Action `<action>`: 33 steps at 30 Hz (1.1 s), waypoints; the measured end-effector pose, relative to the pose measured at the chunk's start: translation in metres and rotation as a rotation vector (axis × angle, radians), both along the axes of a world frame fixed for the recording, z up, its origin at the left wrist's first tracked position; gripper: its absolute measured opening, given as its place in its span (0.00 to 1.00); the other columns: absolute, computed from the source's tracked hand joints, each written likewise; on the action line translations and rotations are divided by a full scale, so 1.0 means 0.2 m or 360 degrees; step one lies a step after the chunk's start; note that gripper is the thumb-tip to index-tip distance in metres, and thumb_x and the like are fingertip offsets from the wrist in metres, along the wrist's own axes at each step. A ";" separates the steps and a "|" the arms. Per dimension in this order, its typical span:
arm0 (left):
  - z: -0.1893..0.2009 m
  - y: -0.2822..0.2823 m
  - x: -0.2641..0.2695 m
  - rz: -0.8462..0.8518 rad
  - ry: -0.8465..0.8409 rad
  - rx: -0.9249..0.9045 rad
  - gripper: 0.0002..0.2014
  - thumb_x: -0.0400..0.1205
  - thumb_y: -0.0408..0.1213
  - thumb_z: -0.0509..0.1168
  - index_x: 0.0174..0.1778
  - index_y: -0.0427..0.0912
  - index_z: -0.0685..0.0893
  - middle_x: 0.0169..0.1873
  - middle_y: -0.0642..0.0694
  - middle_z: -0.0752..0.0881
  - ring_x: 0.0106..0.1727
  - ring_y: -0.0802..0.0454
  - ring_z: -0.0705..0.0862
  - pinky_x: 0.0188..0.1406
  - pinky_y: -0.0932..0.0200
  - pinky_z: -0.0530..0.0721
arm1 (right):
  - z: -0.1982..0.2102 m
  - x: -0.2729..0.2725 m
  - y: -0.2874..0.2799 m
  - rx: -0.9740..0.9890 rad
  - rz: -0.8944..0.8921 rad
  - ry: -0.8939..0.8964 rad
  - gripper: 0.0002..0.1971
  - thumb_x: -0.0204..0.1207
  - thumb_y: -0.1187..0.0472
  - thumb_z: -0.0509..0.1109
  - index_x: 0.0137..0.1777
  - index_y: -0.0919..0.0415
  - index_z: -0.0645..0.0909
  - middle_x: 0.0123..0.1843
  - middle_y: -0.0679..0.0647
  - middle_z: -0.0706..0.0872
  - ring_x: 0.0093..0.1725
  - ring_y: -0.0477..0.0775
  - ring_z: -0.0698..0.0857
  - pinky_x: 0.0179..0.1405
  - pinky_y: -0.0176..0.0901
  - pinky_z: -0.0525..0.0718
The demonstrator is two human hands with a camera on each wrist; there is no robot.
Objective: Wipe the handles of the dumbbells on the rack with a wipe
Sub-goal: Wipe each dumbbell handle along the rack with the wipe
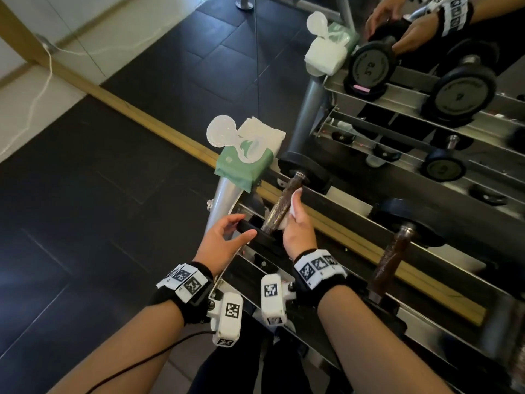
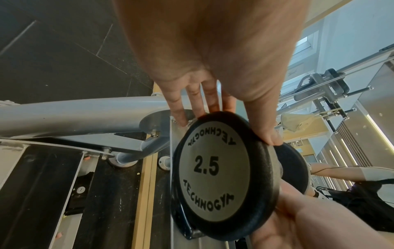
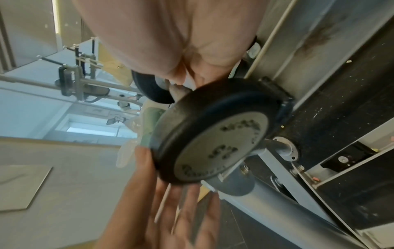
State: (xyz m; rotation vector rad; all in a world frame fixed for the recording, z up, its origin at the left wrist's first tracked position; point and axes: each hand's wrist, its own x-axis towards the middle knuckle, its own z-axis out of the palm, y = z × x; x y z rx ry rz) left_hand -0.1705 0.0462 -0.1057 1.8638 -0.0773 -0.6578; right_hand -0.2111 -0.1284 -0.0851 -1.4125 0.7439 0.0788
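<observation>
Both forearms enter from the bottom of the head view, each wrist strapped with a black band carrying white marker blocks. At centre frame the left hand (image 1: 224, 240) cups the near black end plate of the 2.5 dumbbell (image 2: 215, 170); in the left wrist view the thumb lies on the plate's upper right rim while the straight, slightly spread fingers (image 2: 193, 99) reach over its top edge. Just right of it, the right hand (image 1: 298, 226) is wrapped round the knurled steel handle (image 1: 284, 201), its fingers curled and pressing a white wipe (image 1: 285, 222) against the bar. That dumbbell lies on the metal rack (image 1: 355, 209), which runs from centre to lower right. Farther right on the same rack rests a second dumbbell (image 1: 395, 251) with a brownish handle. Above the hands, on the rack's end, sits a green pack of wipes (image 1: 241, 166), its clear lid flipped open. A mirror (image 1: 426, 132) fills the upper right.
</observation>
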 end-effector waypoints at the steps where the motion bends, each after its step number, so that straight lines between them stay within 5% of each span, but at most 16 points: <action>1: 0.00 0.00 0.00 -0.0003 -0.0005 0.0005 0.30 0.66 0.63 0.74 0.64 0.60 0.81 0.65 0.52 0.85 0.70 0.54 0.81 0.76 0.50 0.75 | -0.01 -0.03 0.02 -0.0010 0.0021 -0.0004 0.29 0.90 0.60 0.50 0.83 0.28 0.52 0.87 0.50 0.61 0.83 0.56 0.64 0.80 0.51 0.61; 5: -0.01 0.00 0.01 -0.0005 -0.0007 0.0000 0.29 0.67 0.61 0.74 0.64 0.59 0.82 0.65 0.52 0.85 0.70 0.53 0.81 0.77 0.49 0.75 | -0.02 -0.01 -0.01 0.0079 -0.0004 0.0009 0.28 0.89 0.60 0.50 0.83 0.31 0.55 0.85 0.51 0.63 0.82 0.57 0.67 0.74 0.46 0.64; 11: -0.02 0.00 -0.01 -0.0011 -0.0007 -0.0015 0.27 0.69 0.59 0.73 0.64 0.63 0.80 0.65 0.55 0.85 0.70 0.57 0.80 0.65 0.69 0.73 | 0.00 0.05 -0.06 -0.0012 0.0019 0.0073 0.31 0.87 0.65 0.51 0.85 0.34 0.54 0.85 0.53 0.64 0.81 0.58 0.68 0.82 0.55 0.63; 17: -0.03 0.01 -0.01 -0.0002 -0.0009 -0.0037 0.27 0.67 0.63 0.74 0.63 0.65 0.80 0.65 0.55 0.84 0.71 0.56 0.80 0.72 0.58 0.74 | -0.02 -0.07 -0.02 -0.0039 0.0176 0.0052 0.30 0.88 0.64 0.52 0.85 0.37 0.53 0.85 0.51 0.64 0.82 0.55 0.66 0.72 0.39 0.60; 21: -0.03 0.00 0.00 0.0007 -0.0013 -0.0030 0.28 0.66 0.65 0.74 0.62 0.66 0.81 0.66 0.54 0.84 0.72 0.54 0.80 0.76 0.51 0.74 | -0.01 0.01 -0.08 -0.0010 0.0145 0.0110 0.31 0.87 0.68 0.51 0.85 0.39 0.55 0.83 0.55 0.67 0.80 0.59 0.69 0.77 0.49 0.65; 33: 0.00 -0.02 -0.03 0.0051 -0.0013 -0.0008 0.27 0.69 0.60 0.73 0.65 0.62 0.81 0.67 0.52 0.83 0.72 0.53 0.79 0.78 0.47 0.73 | 0.00 -0.03 -0.05 0.0076 0.0070 0.0139 0.30 0.88 0.68 0.52 0.85 0.40 0.60 0.84 0.55 0.66 0.81 0.59 0.68 0.83 0.56 0.63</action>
